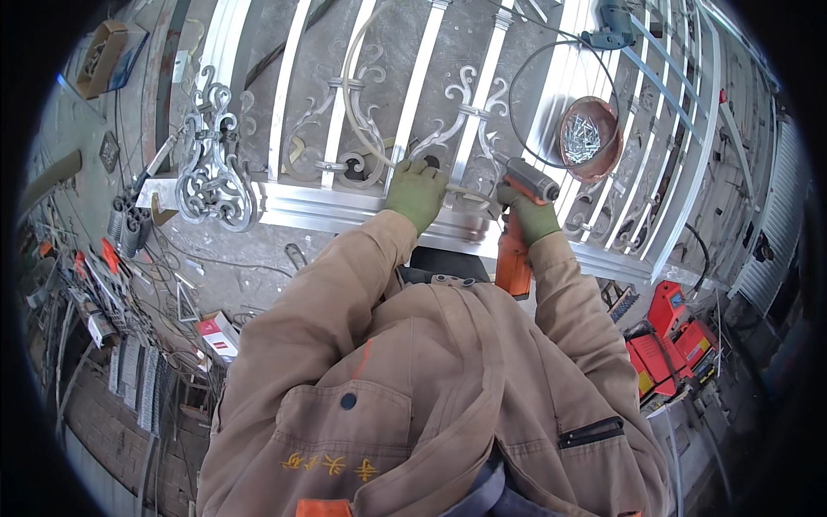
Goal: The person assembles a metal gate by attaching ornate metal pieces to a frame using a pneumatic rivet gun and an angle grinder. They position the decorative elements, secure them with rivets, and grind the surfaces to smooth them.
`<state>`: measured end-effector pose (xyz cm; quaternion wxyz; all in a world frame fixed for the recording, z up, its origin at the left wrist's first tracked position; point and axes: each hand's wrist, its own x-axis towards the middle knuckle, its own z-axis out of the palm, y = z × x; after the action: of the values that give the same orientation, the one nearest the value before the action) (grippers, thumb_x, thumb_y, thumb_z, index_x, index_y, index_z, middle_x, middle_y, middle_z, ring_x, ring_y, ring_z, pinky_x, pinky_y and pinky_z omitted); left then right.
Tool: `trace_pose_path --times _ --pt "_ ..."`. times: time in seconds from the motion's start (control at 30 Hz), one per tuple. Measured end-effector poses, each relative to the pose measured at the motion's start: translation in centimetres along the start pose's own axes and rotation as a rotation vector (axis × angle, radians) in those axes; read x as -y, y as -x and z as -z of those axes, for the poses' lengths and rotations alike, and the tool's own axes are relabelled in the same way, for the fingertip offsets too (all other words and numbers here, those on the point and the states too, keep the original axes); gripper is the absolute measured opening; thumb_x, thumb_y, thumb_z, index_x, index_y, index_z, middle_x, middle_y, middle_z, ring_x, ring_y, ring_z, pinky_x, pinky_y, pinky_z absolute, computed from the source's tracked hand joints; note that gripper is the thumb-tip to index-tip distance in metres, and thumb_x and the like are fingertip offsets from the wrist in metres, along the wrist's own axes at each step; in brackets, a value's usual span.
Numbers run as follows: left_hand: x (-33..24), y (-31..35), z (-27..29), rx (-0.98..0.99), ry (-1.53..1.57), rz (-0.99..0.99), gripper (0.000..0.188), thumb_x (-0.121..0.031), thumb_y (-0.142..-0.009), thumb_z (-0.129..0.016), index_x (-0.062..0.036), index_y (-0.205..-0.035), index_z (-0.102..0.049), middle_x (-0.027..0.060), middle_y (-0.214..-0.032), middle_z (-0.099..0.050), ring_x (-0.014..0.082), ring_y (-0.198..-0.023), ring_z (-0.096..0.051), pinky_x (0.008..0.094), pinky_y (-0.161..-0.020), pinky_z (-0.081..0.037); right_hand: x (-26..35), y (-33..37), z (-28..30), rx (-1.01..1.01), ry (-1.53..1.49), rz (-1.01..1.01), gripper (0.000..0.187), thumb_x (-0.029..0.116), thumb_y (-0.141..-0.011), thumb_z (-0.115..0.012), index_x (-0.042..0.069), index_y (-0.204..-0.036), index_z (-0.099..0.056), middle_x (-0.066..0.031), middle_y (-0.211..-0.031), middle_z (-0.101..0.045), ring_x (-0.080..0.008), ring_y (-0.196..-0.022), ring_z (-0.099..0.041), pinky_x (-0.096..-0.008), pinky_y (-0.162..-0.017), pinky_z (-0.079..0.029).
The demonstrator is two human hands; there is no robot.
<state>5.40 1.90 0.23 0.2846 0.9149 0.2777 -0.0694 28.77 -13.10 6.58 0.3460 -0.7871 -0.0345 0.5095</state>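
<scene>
My right hand (537,216), in a green glove, grips an orange and grey cordless drill (514,258). The drill's grey head points up and left over the silver metal railing (345,217). My left hand (417,195), also gloved in green, rests at the railing's near rail with its fingers curled down. A pale curved strip or hose (348,82) runs down to the left hand's fingers; what they close on is hidden. Scroll-shaped ornaments (472,110) sit between the bars around both hands.
A reddish-brown bowl (611,162) of small silver fasteners stands on the railing at right. Beyond it lies a dark teal power tool (613,24). Scroll castings (217,185) are stacked at left. Red cases (668,349) sit lower right; tangled wires and tools litter the lower left floor.
</scene>
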Motion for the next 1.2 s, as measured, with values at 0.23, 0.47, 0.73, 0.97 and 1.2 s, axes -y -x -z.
trace_pose_path --times 0.23,0.47,0.73,0.97,1.2 --pt "-0.3 -4.8 4.2 0.263 -0.148 0.054 0.031 -0.028 -0.111 -0.063 -0.0198 -0.133 -0.084 0.007 -0.136 -0.083 0.0277 -0.144 -0.068 0.0564 -0.132 -0.036 4.0 -2.3 -0.6 -0.103 0.024 -0.042 0.034 0.021 -0.093 -0.09 0.007 -0.123 -0.081 -0.0045 -0.095 -0.076 -0.0192 -0.073 -0.071 -0.038 -0.064 -0.058" --pt "4.0 -5.8 5.6 0.319 -0.15 0.108 0.036 -0.039 -0.116 -0.06 -0.0266 -0.141 -0.083 0.0066 -0.139 -0.083 0.0282 -0.145 -0.068 0.0591 -0.134 -0.032 8.0 -1.7 -1.2 -0.063 -0.174 -0.05 0.035 0.025 -0.091 -0.093 0.008 -0.12 -0.083 -0.0044 -0.098 -0.077 -0.018 -0.077 -0.068 -0.0373 -0.067 -0.056" --pt "3.9 -6.7 5.8 0.32 -0.159 0.077 0.031 -0.042 -0.114 -0.066 -0.022 -0.127 -0.087 0.0093 -0.129 -0.081 0.0312 -0.128 -0.077 0.0571 -0.118 -0.047 9.5 -3.5 -1.9 -0.04 0.111 0.007 0.027 0.024 -0.093 -0.089 0.007 -0.112 -0.082 -0.0036 -0.091 -0.075 -0.017 -0.073 -0.069 -0.0364 -0.065 -0.056" --pt "4.0 -7.1 5.3 0.293 -0.168 0.093 0.03 -0.041 -0.114 -0.066 -0.0225 -0.128 -0.086 0.0088 -0.127 -0.083 0.0314 -0.129 -0.076 0.0578 -0.118 -0.047 10.0 -4.7 -2.3 0.002 0.219 0.043 0.022 0.024 -0.094 -0.087 0.007 -0.106 -0.079 -0.0027 -0.087 -0.074 -0.0167 -0.07 -0.068 -0.0368 -0.063 -0.055" --pt "3.7 -7.3 5.5 0.351 -0.198 0.114 0.03 -0.038 -0.116 -0.062 -0.0246 -0.13 -0.085 0.0082 -0.128 -0.083 0.0303 -0.129 -0.076 0.0565 -0.12 -0.043 9.5 -6.3 -2.5 0.023 0.268 0.019 0.025 0.024 -0.096 -0.087 0.007 -0.113 -0.08 -0.0035 -0.089 -0.075 -0.017 -0.07 -0.068 -0.0374 -0.063 -0.056"
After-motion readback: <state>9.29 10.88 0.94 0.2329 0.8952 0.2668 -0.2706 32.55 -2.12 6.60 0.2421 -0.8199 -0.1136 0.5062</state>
